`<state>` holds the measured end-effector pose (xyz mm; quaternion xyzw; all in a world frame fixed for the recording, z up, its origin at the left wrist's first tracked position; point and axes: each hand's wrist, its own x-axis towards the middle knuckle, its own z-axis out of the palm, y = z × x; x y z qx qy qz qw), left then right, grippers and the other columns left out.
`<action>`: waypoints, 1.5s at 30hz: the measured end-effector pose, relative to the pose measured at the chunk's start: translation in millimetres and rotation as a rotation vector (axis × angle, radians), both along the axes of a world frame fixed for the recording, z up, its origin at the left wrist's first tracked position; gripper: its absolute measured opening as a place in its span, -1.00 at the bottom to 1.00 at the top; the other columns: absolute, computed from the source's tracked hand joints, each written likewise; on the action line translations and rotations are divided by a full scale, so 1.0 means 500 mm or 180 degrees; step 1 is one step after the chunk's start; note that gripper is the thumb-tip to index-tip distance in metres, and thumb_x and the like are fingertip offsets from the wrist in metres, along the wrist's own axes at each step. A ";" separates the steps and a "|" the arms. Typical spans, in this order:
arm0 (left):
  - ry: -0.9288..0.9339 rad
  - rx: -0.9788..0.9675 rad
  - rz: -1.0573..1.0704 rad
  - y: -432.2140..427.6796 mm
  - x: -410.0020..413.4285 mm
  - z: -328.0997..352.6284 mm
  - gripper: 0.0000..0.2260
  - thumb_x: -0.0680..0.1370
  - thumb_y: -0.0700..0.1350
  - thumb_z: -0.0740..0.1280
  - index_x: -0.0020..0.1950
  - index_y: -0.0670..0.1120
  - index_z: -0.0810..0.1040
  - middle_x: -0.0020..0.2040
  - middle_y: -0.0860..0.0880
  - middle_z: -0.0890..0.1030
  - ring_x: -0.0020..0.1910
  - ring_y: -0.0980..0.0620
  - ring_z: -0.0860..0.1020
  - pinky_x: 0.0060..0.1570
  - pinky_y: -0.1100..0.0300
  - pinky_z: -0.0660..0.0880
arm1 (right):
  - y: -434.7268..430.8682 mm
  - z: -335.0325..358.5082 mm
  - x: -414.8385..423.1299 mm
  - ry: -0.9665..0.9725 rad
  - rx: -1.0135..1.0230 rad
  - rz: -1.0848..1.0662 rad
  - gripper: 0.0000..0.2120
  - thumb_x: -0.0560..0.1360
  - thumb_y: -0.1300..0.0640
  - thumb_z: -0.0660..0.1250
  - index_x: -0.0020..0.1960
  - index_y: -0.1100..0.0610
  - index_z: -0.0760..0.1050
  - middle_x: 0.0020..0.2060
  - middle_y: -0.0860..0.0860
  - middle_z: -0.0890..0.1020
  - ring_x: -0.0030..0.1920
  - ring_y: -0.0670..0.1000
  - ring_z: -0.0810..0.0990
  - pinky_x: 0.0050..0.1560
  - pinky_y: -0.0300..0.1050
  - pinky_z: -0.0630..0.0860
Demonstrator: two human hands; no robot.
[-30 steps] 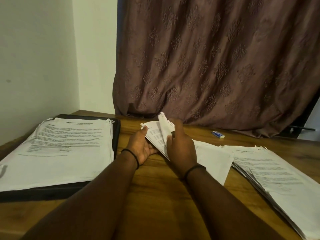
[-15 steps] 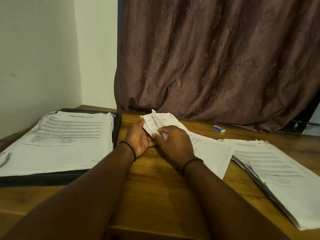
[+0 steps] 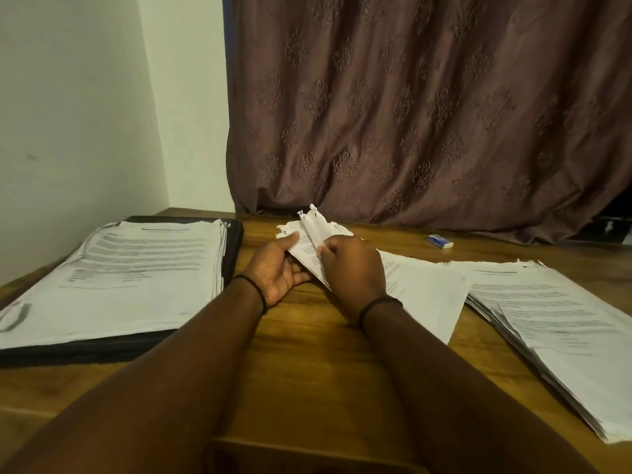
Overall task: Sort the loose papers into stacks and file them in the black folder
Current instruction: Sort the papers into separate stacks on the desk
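A thin stack of printed papers point(image 3: 424, 289) lies at the table's middle, its torn far-left corner lifted. My left hand point(image 3: 277, 271) holds that corner from underneath, thumb on top. My right hand point(image 3: 352, 268) pinches single sheets at the same corner and covers part of the stack. The black folder point(image 3: 234, 248) lies open at the left with a thick pile of printed pages point(image 3: 130, 278) on it. Another fanned pile of papers point(image 3: 561, 323) lies at the right.
A small blue and white eraser point(image 3: 440, 241) lies near the back edge by the brown curtain point(image 3: 427, 107). A white wall closes the left side. The wooden table point(image 3: 307, 371) shows bare wood between my forearms.
The lifted corner dropped lower half a second ago and now stands up again, with my right hand's fingers working between the sheets. The camera has dipped slightly.
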<state>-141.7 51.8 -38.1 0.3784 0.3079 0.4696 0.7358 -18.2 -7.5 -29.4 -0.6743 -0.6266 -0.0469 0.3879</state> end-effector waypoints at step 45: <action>0.0189 0.0078 0.0132 0.002 0.007 -0.001 -0.80 0.64 -0.10 0.22 0.16 -0.18 0.53 0.00 -0.19 0.67 -0.06 -0.13 0.66 -0.15 -0.05 0.61 | -0.002 -0.004 0.008 -0.0064 0.0215 -0.0071 -0.72 0.63 0.05 0.21 -0.07 0.12 0.65 -0.15 0.06 0.69 -0.20 -0.02 0.58 -0.07 -0.03 0.58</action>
